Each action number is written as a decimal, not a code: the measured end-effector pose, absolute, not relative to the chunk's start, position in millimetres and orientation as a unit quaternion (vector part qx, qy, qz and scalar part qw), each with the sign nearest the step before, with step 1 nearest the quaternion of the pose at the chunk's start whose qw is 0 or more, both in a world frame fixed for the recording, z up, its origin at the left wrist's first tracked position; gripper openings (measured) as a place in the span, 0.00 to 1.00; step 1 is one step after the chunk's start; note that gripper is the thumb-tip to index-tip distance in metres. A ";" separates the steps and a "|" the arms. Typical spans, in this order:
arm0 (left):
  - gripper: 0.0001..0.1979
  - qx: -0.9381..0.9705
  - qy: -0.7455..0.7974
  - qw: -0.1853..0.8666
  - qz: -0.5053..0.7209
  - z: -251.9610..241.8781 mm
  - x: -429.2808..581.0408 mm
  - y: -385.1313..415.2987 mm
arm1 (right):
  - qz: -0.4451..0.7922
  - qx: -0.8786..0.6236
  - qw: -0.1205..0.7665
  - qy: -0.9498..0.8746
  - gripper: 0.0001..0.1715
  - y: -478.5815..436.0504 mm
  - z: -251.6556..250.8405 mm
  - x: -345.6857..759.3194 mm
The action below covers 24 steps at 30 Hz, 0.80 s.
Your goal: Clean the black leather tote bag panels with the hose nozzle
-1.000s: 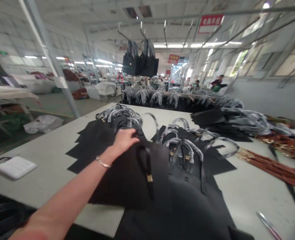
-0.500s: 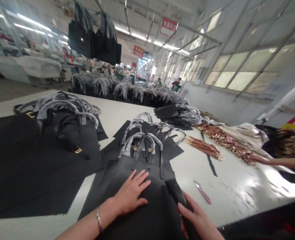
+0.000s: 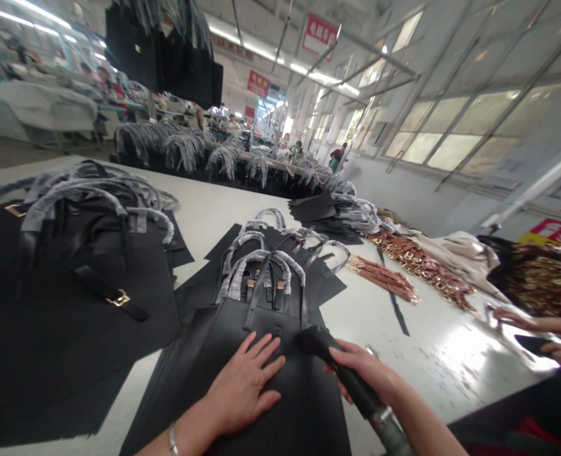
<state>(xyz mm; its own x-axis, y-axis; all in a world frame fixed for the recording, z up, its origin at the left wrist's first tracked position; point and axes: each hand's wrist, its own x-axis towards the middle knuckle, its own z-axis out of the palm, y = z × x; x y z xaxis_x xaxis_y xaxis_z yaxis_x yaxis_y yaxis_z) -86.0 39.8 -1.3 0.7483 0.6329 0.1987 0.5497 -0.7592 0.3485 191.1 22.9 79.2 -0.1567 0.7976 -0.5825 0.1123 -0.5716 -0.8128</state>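
Note:
My left hand [image 3: 245, 386] lies flat, fingers spread, on the top black leather bag [image 3: 261, 354] of a stack in front of me. My right hand [image 3: 366, 373] is closed around a dark cylindrical tool [image 3: 356, 383] with a metal end, its tip over the bag beside my left fingers. The bag's handles [image 3: 261, 269] are wrapped in grey foam. A second stack of black bags [image 3: 71, 266] with a gold buckle strap lies to the left.
Brown straps with gold fittings [image 3: 404, 269] lie at the right of the white table [image 3: 223, 215]. Another person's hands [image 3: 537, 332] work at the far right. More wrapped bags [image 3: 342, 212] lie and hang further back.
My right hand has lifted the dark tool off the bag's right edge and brought its tip toward the left hand. The left hand stays flat on the bag. The view shifted slightly.

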 end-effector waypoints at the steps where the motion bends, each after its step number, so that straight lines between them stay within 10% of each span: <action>1: 0.30 0.925 0.320 0.139 0.152 -0.6 -85.6 39.9 | 0.661 -0.594 0.257 -0.379 0.21 18.9 79.2 192.5; 10: 0.30 0.926 0.315 0.151 0.140 1.6 -89.1 39.6 | 0.581 -0.621 0.361 -0.384 0.15 44.2 72.8 194.9; 24: 0.33 0.922 0.326 0.184 0.097 3.3 -97.6 0.5 | 0.660 -0.588 0.269 -0.383 0.16 33.4 71.7 218.6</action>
